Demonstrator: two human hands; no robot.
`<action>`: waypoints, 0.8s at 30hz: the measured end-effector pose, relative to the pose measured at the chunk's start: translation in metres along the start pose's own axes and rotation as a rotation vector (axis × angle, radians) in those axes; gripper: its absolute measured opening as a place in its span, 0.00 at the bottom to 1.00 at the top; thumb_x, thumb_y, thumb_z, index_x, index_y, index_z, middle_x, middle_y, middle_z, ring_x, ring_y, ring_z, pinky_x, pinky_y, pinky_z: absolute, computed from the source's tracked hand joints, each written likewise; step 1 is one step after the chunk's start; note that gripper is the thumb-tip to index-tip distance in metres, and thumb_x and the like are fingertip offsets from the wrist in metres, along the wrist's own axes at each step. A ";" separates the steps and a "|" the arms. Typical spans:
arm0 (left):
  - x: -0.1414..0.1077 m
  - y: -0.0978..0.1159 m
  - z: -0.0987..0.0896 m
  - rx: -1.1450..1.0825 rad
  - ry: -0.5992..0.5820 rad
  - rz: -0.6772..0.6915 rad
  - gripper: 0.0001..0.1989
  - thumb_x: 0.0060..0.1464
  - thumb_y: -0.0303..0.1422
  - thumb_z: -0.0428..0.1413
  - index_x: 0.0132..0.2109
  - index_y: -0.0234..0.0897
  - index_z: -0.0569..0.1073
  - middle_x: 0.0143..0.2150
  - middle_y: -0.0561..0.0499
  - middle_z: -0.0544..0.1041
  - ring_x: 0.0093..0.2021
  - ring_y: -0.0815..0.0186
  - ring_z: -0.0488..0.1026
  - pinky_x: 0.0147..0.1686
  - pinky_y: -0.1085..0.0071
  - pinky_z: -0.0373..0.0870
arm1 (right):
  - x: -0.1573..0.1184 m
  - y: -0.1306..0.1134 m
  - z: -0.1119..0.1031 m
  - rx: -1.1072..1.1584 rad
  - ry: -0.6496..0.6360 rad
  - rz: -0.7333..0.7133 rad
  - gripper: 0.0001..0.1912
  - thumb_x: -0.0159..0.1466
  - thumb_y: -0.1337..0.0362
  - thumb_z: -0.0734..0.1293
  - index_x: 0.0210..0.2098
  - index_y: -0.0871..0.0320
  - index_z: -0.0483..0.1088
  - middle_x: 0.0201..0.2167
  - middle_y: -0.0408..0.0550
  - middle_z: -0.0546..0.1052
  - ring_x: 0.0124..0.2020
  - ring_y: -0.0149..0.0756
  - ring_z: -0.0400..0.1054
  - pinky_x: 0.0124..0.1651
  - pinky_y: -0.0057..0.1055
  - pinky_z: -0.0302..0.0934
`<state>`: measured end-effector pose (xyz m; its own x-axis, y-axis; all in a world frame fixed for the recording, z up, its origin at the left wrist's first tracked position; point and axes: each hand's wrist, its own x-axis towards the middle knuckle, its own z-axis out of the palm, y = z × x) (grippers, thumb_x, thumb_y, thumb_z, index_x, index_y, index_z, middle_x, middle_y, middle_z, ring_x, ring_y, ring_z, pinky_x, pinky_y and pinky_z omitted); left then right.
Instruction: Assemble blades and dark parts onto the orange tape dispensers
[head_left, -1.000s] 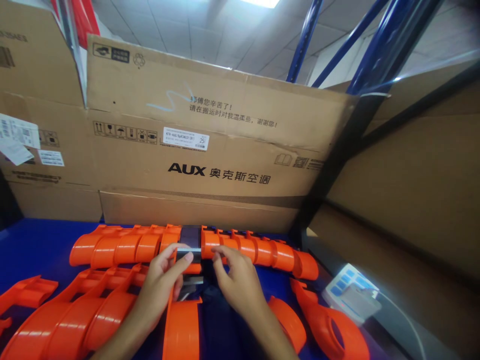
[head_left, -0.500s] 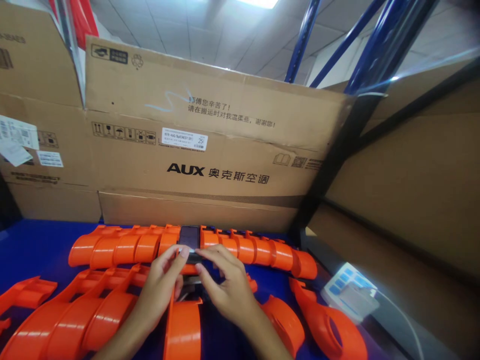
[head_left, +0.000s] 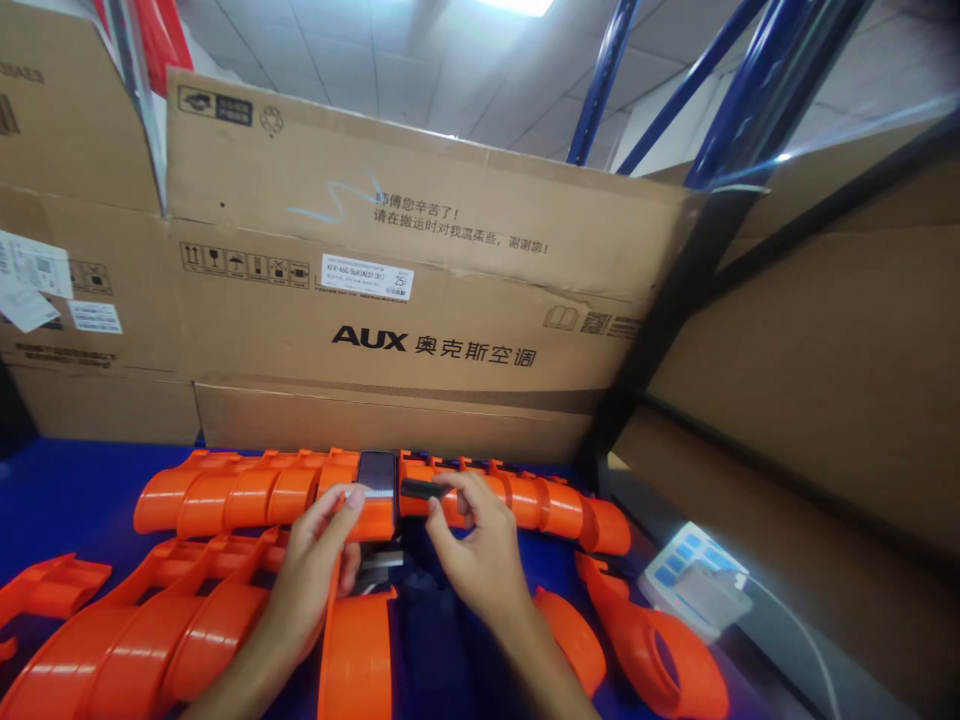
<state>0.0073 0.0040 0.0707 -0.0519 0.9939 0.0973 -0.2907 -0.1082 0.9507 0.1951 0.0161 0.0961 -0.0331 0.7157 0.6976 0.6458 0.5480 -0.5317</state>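
**Listener:** Where are the hands, and what are they doing?

**Describer:** Both are at lower centre of the frame. The left hand (head_left: 319, 550) pinches, thumb against fingers, the left side of a glossy orange plastic piece (head_left: 375, 522) with a pale, saw-toothed strip (head_left: 381, 492) along its upper edge. The right hand (head_left: 484, 540), a little farther right, has its fingers curled and holds the right end of a short, straight black bar (head_left: 420, 489). I cannot tell whether its thumb touches the bar.

**Listener:** How do the bar and the piece lie?

**Describer:** The bar is just right of the strip, with a narrow gap between them. Its long axis runs nearly level across the frame, so its free left end faces the strip, which also runs nearly level. The right hand is nearer the bar; the left is nearer the strip.

**Listener:** And around them?

**Describer:** Behind the hands, a row of curved orange plastic parts (head_left: 225, 495) crosses a deep blue tabletop (head_left: 60, 480). More of the same kind fill the lower left. A dark, flat rectangle (head_left: 377, 470) shows just above the strip; I cannot tell what it is. A large brown cardboard box (head_left: 255, 330) spans the centre background. A small white-and-blue box (head_left: 682, 565) sits at lower right.
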 end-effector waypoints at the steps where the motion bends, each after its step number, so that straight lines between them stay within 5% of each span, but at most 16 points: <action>1: 0.000 0.000 0.000 0.009 -0.017 0.001 0.21 0.57 0.54 0.59 0.38 0.40 0.71 0.14 0.63 0.62 0.12 0.75 0.54 0.14 0.79 0.49 | 0.000 0.001 0.000 -0.022 -0.071 -0.008 0.08 0.63 0.68 0.67 0.42 0.55 0.74 0.38 0.49 0.78 0.40 0.43 0.72 0.44 0.37 0.65; 7: 0.001 -0.003 -0.001 0.031 -0.060 0.032 0.19 0.57 0.52 0.60 0.38 0.40 0.71 0.16 0.63 0.61 0.12 0.76 0.54 0.13 0.79 0.48 | -0.006 -0.001 0.008 -0.090 -0.433 -0.080 0.10 0.57 0.74 0.67 0.36 0.55 0.73 0.37 0.47 0.78 0.40 0.41 0.71 0.43 0.34 0.63; 14: 0.000 -0.001 0.001 0.029 -0.072 0.041 0.18 0.58 0.51 0.60 0.39 0.40 0.72 0.16 0.63 0.60 0.13 0.77 0.53 0.13 0.80 0.49 | -0.009 -0.007 0.011 -0.150 -0.549 -0.119 0.06 0.59 0.72 0.67 0.34 0.55 0.71 0.36 0.47 0.77 0.41 0.42 0.69 0.44 0.35 0.63; 24: 0.003 -0.005 -0.002 0.061 -0.079 0.070 0.17 0.60 0.50 0.58 0.39 0.41 0.70 0.16 0.63 0.60 0.13 0.75 0.54 0.13 0.79 0.49 | -0.009 -0.007 0.013 -0.164 -0.556 -0.125 0.05 0.62 0.72 0.66 0.35 0.55 0.71 0.37 0.48 0.77 0.41 0.41 0.68 0.44 0.35 0.62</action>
<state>0.0064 0.0071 0.0658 0.0064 0.9828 0.1846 -0.2306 -0.1782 0.9566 0.1813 0.0114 0.0871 -0.4830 0.7935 0.3702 0.7191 0.6007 -0.3493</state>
